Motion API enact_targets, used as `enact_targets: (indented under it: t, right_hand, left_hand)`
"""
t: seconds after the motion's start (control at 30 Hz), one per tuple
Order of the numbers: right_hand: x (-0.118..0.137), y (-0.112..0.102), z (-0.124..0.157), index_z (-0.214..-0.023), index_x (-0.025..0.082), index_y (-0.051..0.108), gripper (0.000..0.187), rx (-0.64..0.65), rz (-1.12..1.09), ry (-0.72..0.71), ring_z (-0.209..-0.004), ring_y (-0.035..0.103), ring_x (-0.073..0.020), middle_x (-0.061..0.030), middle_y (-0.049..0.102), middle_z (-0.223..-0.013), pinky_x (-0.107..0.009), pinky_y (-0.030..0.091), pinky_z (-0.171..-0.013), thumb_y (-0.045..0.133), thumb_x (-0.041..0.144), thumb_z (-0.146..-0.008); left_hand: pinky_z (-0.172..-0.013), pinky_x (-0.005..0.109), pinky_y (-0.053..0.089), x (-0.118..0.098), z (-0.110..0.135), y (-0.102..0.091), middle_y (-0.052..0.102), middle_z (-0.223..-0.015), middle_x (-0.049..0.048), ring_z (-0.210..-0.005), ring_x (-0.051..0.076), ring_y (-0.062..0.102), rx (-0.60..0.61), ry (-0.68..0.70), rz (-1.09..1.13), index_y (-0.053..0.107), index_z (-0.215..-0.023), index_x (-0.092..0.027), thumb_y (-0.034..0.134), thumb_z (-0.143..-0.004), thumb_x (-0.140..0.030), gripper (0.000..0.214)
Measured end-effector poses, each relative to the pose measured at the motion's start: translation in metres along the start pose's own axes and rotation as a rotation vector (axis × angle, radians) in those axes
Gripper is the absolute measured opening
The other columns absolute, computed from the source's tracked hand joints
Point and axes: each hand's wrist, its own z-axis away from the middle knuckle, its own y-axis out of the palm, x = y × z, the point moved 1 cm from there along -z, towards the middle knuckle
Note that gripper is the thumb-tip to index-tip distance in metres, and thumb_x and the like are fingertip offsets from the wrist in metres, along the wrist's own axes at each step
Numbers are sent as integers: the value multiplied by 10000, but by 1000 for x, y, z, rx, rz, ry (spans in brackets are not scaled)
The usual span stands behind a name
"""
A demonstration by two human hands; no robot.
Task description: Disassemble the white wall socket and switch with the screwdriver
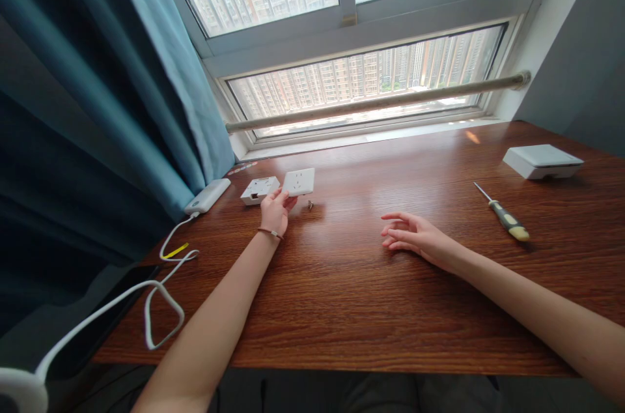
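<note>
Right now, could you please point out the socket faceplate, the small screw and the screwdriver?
socket faceplate (299, 181), head view, middle of its white front.
small screw (310, 205), head view, its dark body.
screwdriver (502, 213), head view, handle end nearest the shaft.

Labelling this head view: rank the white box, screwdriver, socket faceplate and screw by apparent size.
1. White box.
2-3. Screwdriver and socket faceplate: one is longer, the other broader and farther off, so unranked.
4. Screw.
</note>
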Motion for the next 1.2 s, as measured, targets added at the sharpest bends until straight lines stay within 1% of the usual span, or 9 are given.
enact_targets:
  t: [0.07,0.13,0.2,0.27,0.47,0.7,0.87,1.03,1.2]
  right_hand:
    - [-1,-1,-1,-1052,170,512,448,5,0,-2,-747,633,-146,-49,599,-862,-302,510,-725,707,306,-673]
    - [-1,-1,-1,-1050,166,514,441,7,-6,0,-745,632,-143,-49,603,-858,-294,509,-718,706,299,-676]
    - [-1,-1,-1,-1049,165,518,436,10,-11,3,-742,631,-142,-48,605,-850,-290,509,-712,707,293,-677]
    - [-2,-2,-1,-1048,165,522,431,11,-15,3,-739,630,-140,-47,607,-849,-289,511,-709,707,288,-678]
    - [-3,-2,-1,-1049,163,521,411,13,-21,-3,-746,628,-134,-49,598,-876,-270,512,-700,695,278,-696]
    - [-2,-1,-2,-1050,158,509,436,-1,-27,11,-721,628,-127,-42,598,-847,-257,513,-684,709,277,-681]
    - [-2,-1,-2,-1046,164,505,442,-8,-31,6,-710,628,-125,-37,599,-841,-259,522,-668,716,273,-674]
    - [-1,0,-1,-1042,165,499,438,-4,-36,2,-706,627,-126,-38,603,-837,-260,527,-657,715,275,-677]
    - [2,2,0,-1054,172,488,462,-12,-51,-2,-702,628,-136,-42,612,-837,-283,532,-653,720,282,-670]
  left_hand:
    - [-630,247,506,-1,-17,-16,642,-712,28,-610,108,617,-60,11,-12,543,-807,-128,571,-691,-31,153]
    - [-618,246,512,0,-29,-29,630,-681,23,-598,106,614,-96,8,-28,539,-783,-126,578,-688,-23,146]
    - [-604,241,520,2,-36,-38,626,-671,21,-597,105,614,-112,-1,-46,542,-762,-124,582,-686,-16,138]
    - [-602,243,528,3,-40,-42,631,-682,31,-612,109,618,-115,-12,-67,554,-744,-116,585,-681,-7,130]
    - [-653,276,543,8,-41,-41,649,-725,74,-674,136,633,-102,-19,-132,603,-704,-78,610,-665,0,88]
    - [-682,298,549,10,-40,-39,647,-719,69,-652,127,629,-103,-2,-171,618,-692,-70,602,-679,-10,64]
    - [-724,337,546,9,-38,-39,649,-710,71,-707,153,643,-99,-13,-180,616,-705,-79,594,-698,-38,48]
    - [-674,314,555,6,-36,-39,660,-741,94,-685,157,655,-78,-54,-182,609,-720,-83,589,-704,-45,46]
    - [-659,316,565,5,-35,-40,659,-746,98,-703,174,665,-72,-71,-172,591,-718,-83,598,-668,9,105]
